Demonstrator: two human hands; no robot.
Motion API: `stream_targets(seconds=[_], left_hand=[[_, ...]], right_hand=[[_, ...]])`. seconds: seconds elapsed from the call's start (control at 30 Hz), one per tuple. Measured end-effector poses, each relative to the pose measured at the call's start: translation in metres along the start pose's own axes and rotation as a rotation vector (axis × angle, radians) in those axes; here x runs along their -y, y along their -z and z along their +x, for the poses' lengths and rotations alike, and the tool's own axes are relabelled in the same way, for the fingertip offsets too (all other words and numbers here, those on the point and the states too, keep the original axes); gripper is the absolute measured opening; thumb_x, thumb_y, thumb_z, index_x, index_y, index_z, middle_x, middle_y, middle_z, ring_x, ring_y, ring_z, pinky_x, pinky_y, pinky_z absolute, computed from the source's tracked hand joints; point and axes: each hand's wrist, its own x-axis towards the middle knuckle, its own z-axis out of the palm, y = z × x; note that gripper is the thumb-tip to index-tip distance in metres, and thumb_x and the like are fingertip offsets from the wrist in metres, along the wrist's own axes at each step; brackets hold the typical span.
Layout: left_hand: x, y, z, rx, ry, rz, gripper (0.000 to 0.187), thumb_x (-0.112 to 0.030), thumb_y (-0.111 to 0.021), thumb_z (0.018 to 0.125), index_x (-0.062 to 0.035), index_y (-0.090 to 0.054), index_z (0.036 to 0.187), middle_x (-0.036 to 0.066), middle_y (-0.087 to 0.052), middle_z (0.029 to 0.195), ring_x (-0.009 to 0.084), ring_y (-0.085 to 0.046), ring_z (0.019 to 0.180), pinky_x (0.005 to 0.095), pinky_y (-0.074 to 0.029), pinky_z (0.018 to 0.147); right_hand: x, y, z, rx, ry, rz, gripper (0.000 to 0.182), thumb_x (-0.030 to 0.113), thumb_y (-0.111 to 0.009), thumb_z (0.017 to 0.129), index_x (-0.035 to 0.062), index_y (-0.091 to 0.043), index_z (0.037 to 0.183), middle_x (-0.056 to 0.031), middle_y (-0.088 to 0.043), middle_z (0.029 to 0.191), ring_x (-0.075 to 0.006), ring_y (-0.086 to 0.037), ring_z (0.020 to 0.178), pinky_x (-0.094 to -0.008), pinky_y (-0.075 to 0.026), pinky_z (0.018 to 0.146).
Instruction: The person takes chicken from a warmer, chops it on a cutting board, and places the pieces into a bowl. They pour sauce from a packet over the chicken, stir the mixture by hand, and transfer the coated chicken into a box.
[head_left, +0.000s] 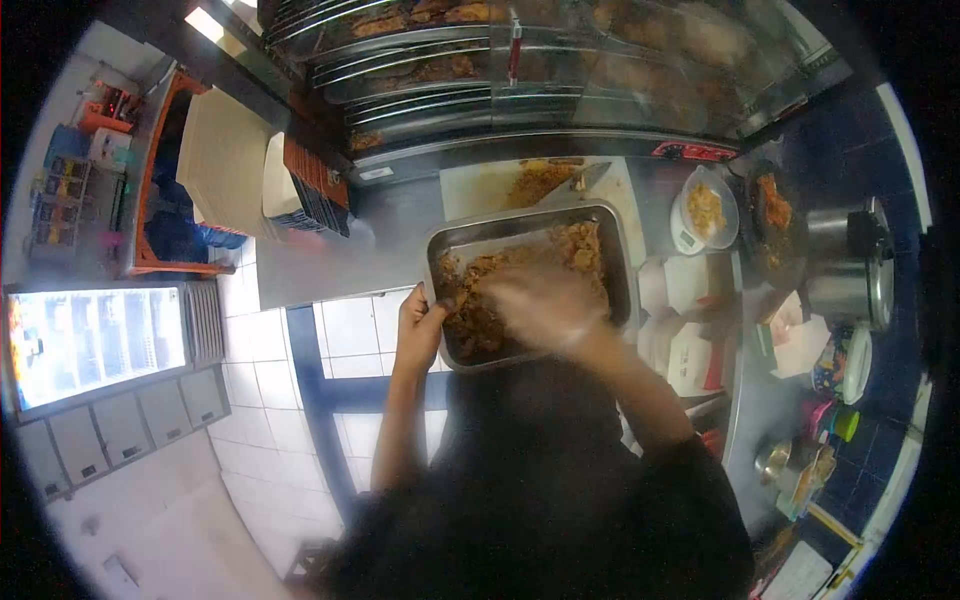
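Observation:
A deep metal tray holds brown, shredded-looking food, heaped along its left side and at its far right corner. My left hand grips the tray's near left edge, with the thumb over the rim. Over the middle of the tray, my right hand is smeared by motion and seems to wear a clear glove. Its fingers cannot be made out, nor whether they hold any food. Behind the tray lies a white cutting board with brown crumbs and a knife on it.
A heated cabinet with racks of food stands behind the counter. To the right are a bowl of yellowish food on a scale, open paper boxes, a dark pan and a metal pot. Stacked cartons stand at left.

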Motion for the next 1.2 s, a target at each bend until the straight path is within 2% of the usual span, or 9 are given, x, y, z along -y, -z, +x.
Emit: stream_targets(seconds=[0.13,0.17,0.33,0.4,0.77,0.87,0.97,1.03,1.2], left_hand=[[0.001,-0.016,-0.011,0.054,-0.046,0.030,0.009,-0.002,-0.058,0.089,-0.0025,-0.061,0.097,0.001,-0.064,0.091,0.0093,-0.055,0.083,0.0248,-0.044,0.077],[0.006,-0.021,-0.016,0.017,-0.022,-0.020,0.008,-0.003,-0.059,0.090,-0.0026,-0.061,0.097,0.001,-0.063,0.091,0.0093,-0.055,0.083,0.0248,-0.044,0.078],[-0.005,-0.043,-0.025,-0.006,0.003,-0.161,0.009,-0.006,-0.059,0.091,-0.0023,-0.061,0.099,0.002,-0.065,0.094,0.0102,-0.057,0.086,0.0270,-0.045,0.083],[-0.013,-0.047,-0.025,0.002,0.009,-0.109,0.009,-0.005,-0.058,0.092,-0.0023,-0.061,0.100,0.002,-0.065,0.095,0.0101,-0.057,0.086,0.0271,-0.045,0.083],[-0.002,-0.080,-0.010,0.145,-0.050,-0.021,0.004,-0.005,-0.057,0.093,-0.0034,-0.060,0.095,0.000,-0.064,0.091,0.0076,-0.054,0.082,0.0249,-0.044,0.077],[0.008,-0.078,-0.010,0.124,-0.003,-0.084,0.005,-0.005,-0.058,0.092,-0.0033,-0.061,0.095,0.000,-0.064,0.090,0.0075,-0.054,0.082,0.0252,-0.044,0.077],[0.006,-0.074,-0.008,0.093,0.003,-0.045,0.007,-0.006,-0.059,0.092,-0.0027,-0.062,0.097,0.001,-0.065,0.092,0.0089,-0.056,0.084,0.0264,-0.046,0.079],[-0.004,-0.073,-0.009,0.086,0.026,-0.084,0.009,-0.006,-0.059,0.091,-0.0024,-0.062,0.098,0.003,-0.067,0.095,0.0111,-0.060,0.087,0.0281,-0.048,0.080],[0.001,-0.070,-0.005,0.022,0.033,-0.170,0.018,-0.007,-0.059,0.089,-0.0010,-0.061,0.106,0.006,-0.067,0.101,0.0132,-0.062,0.088,0.0295,-0.049,0.083]], right_hand=[[0.015,-0.021,0.041,0.106,0.046,-0.367,0.033,0.029,-0.060,0.089,0.0155,-0.064,0.119,-0.0085,-0.058,0.133,-0.0289,-0.055,0.123,-0.0488,-0.048,0.098],[0.008,-0.014,0.044,0.371,0.025,-0.269,0.028,0.028,-0.059,0.089,0.0166,-0.064,0.114,-0.0107,-0.063,0.124,-0.0304,-0.060,0.116,-0.0496,-0.050,0.094],[-0.029,0.051,0.020,0.441,-0.057,0.003,0.024,0.025,-0.060,0.089,0.0134,-0.065,0.109,-0.0154,-0.068,0.108,-0.0340,-0.065,0.103,-0.0424,-0.052,0.087],[-0.046,0.056,0.002,0.140,0.004,0.133,0.028,0.028,-0.062,0.089,0.0131,-0.065,0.112,-0.0151,-0.067,0.115,-0.0336,-0.064,0.107,-0.0407,-0.052,0.090],[-0.038,0.039,0.016,0.191,-0.177,-0.251,0.031,0.029,-0.059,0.091,0.0115,-0.063,0.117,-0.0146,-0.064,0.120,-0.0327,-0.062,0.109,-0.0458,-0.051,0.090],[-0.049,0.075,-0.002,0.216,-0.273,-0.001,0.030,0.030,-0.059,0.091,0.0097,-0.064,0.112,-0.0130,-0.068,0.113,-0.0327,-0.065,0.101,-0.0453,-0.051,0.086],[-0.070,0.099,-0.041,0.011,-0.265,0.064,0.028,0.031,-0.063,0.091,0.0082,-0.066,0.107,-0.0096,-0.070,0.106,-0.0282,-0.067,0.097,-0.0402,-0.052,0.085],[-0.083,0.111,-0.065,-0.237,-0.443,0.449,0.028,0.028,-0.069,0.089,0.0079,-0.068,0.109,-0.0085,-0.071,0.108,-0.0220,-0.067,0.097,-0.0345,-0.052,0.086],[-0.094,0.105,-0.087,-0.303,-0.455,0.548,0.029,0.021,-0.069,0.090,0.0063,-0.068,0.115,-0.0108,-0.071,0.109,-0.0190,-0.067,0.098,-0.0315,-0.051,0.086]])
